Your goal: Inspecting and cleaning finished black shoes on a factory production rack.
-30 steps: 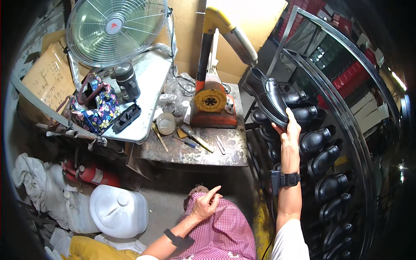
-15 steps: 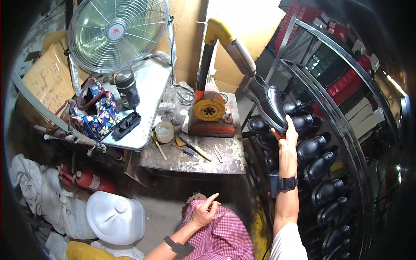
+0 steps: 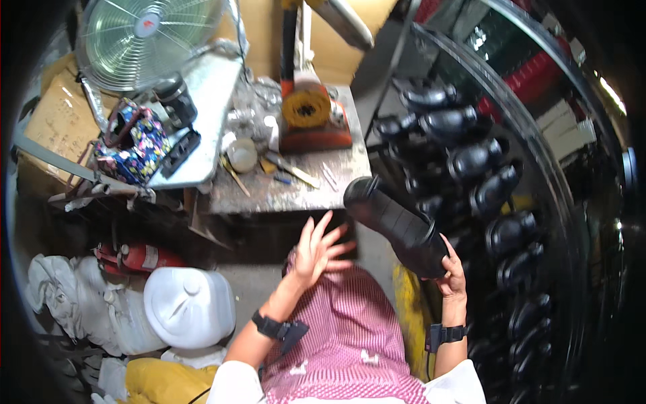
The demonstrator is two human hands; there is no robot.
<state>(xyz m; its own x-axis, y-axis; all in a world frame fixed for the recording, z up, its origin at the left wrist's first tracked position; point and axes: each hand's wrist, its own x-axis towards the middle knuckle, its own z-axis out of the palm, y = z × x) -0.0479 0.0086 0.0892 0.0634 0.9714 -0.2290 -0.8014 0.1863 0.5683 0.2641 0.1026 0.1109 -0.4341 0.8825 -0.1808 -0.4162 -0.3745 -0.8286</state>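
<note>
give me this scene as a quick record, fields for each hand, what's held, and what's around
right hand: right hand grips a black shoe by its heel end, sole facing up, toe pointing up-left
left hand: left hand open, fingers spread, holding nothing, raised above the pink checked lap
rack: rows of black shoes on a dark rack at the right
bench: worn workbench with small tools and an orange machine
left side: metal fan, flowered bag, white jug, red extinguisher
</note>
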